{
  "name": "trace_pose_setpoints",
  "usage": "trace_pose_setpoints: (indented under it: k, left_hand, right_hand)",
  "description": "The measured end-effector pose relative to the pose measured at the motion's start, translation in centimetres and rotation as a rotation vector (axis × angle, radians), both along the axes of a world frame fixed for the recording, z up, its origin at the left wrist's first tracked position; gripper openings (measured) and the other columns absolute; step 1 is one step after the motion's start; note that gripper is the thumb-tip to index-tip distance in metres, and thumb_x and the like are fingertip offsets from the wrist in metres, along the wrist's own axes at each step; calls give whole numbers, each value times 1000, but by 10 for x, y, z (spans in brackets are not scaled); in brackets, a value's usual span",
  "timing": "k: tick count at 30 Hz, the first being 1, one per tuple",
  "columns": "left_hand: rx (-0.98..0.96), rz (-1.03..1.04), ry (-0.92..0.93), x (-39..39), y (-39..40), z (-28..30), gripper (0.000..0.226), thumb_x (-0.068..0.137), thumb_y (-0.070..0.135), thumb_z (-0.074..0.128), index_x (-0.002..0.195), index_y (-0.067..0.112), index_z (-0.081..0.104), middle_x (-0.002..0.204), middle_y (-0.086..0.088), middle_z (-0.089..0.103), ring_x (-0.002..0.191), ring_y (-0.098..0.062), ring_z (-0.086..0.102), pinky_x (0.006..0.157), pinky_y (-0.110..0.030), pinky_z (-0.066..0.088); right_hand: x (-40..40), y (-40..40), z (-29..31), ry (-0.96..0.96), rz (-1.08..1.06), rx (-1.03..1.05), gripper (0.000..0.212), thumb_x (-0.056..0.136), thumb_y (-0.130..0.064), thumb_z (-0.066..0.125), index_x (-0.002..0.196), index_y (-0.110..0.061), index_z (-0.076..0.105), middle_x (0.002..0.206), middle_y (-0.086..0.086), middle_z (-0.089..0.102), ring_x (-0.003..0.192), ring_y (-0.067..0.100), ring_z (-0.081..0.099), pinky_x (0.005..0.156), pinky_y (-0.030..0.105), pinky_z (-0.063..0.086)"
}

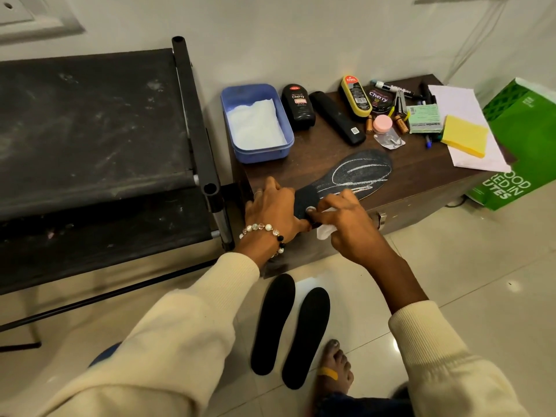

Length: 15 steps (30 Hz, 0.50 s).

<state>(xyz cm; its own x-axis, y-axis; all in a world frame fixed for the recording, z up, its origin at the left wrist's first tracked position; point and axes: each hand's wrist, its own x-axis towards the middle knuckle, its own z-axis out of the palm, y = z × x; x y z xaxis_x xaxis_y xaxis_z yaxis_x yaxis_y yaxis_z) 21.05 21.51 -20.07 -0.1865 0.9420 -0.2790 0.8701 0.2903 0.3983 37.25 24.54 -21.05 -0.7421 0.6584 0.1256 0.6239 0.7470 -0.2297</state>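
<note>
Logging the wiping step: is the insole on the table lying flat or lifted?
Flat: the insole lies on the table; left hand holds its heel end, right hand a white tissue.

Black polish bottle [298, 106]: white script "Cherry" on front label, smaller print below illegible. Yellow-cased shoe-shine sponge [355, 96]: "KIWI" on red patch at far end. Round black tin [379, 100]: "Cherry" in white on lid. Green box [424, 119]: "camlin" on near side. Green bag [517, 164]: partial white capitals "OOD", "ED IN", "UTES", beginnings hidden. Black remote [337, 117]: QR-code sticker near lower end, nothing legible.
</note>
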Motion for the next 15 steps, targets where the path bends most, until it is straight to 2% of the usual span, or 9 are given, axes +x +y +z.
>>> trace_pose_setpoints:
  k: [2,3,6,8,10,12,13,15]
  left_hand:
    - [7,-4,-3,0,0,-1,68,72,52,77,129,22,56,131,-8,40,117,-31,47,94,-46,48]
    - [7,-9,-1,0,0,-1,68,72,52,77,129,22,56,130,-7,39,116,-31,46,94,-46,48]
    - [1,-22,-3,-1,2,-1,69,73,51,77,131,21,54,130,-6,38,117,-30,45,94,-46,48]
    - [6,-22,-10,-1,2,-2,70,73,51,77,132,21,54,130,-6,38,117,-31,45,94,-47,48]
    - [23,-25,-17,-2,1,-3,70,73,52,76,131,20,54,130,-7,38,116,-31,46,94,-47,48]
    - [31,-30,-17,-2,1,-3,69,73,52,75,131,20,54,129,-7,39,116,-31,47,93,-47,48]
    - [28,-32,-18,-2,1,-3,70,73,53,75,131,20,54,129,-7,39,115,-31,47,93,-47,48]
    - [17,-33,-24,-3,2,-3,72,72,53,76,132,20,53,128,-6,39,115,-30,46,93,-47,48]
  right_hand:
    - [5,3,4,12,37,-25,42,63,0,52,96,-10,75,82,7,65,70,32,51,53,29,35]
    - [9,6,4,5,-17,-33,42,65,2,53,98,-11,75,84,8,66,72,33,51,53,32,37]
    - [11,10,-1,-74,-306,18,46,72,9,60,114,-10,68,108,14,62,98,38,47,72,44,47]
    - [0,6,-1,-134,-306,2,45,77,3,60,120,-9,63,117,12,57,107,36,42,79,45,45]
    - [-13,-1,5,-117,-142,-17,38,78,0,57,115,-7,65,109,14,60,99,37,46,70,45,45]
    - [-13,0,5,-66,0,-19,34,78,-8,48,101,-8,73,90,12,64,80,35,50,54,39,44]
    - [-9,2,4,-35,9,-8,35,77,-10,46,97,-10,74,85,9,64,75,34,51,51,37,42]
    - [1,9,1,-35,-118,14,35,71,1,61,101,-12,74,89,10,65,80,37,52,57,40,43]
